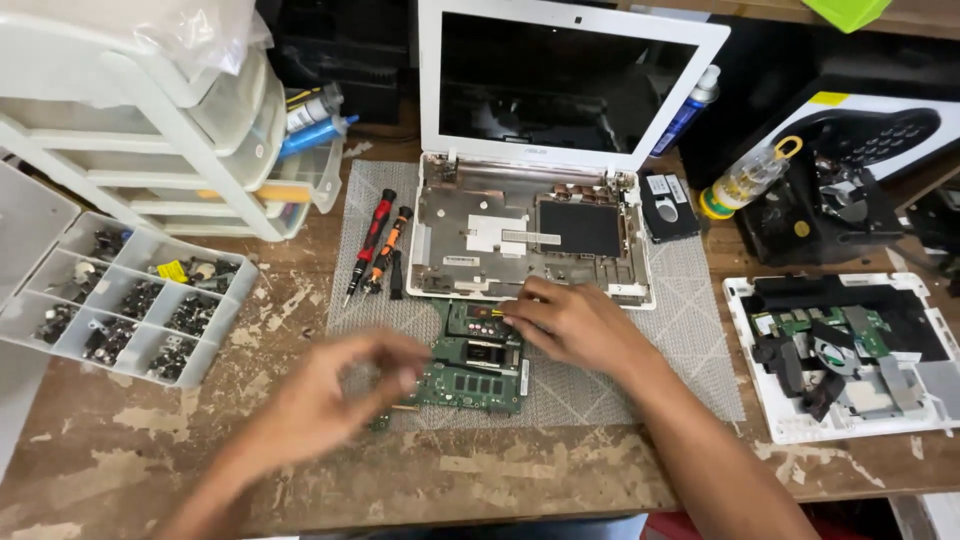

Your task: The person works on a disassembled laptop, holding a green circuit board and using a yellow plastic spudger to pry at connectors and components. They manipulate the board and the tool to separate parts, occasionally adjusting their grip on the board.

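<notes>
1. Working a green motherboard [470, 365] on the grey mat [690, 330], just in front of the opened white laptop [530, 230].
2. Right hand [570, 322] resting on the board's top edge, fingers curled, grip unclear.
3. Left hand [335, 395] blurred beside it; open or closed, cannot tell.
4. Likely needing a steady board and a careful lift.

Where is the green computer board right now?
In the head view, the green circuit board lies on the grey mat near the middle of the desk, just in front of the opened white laptop, between the left hand and right hand.
</notes>
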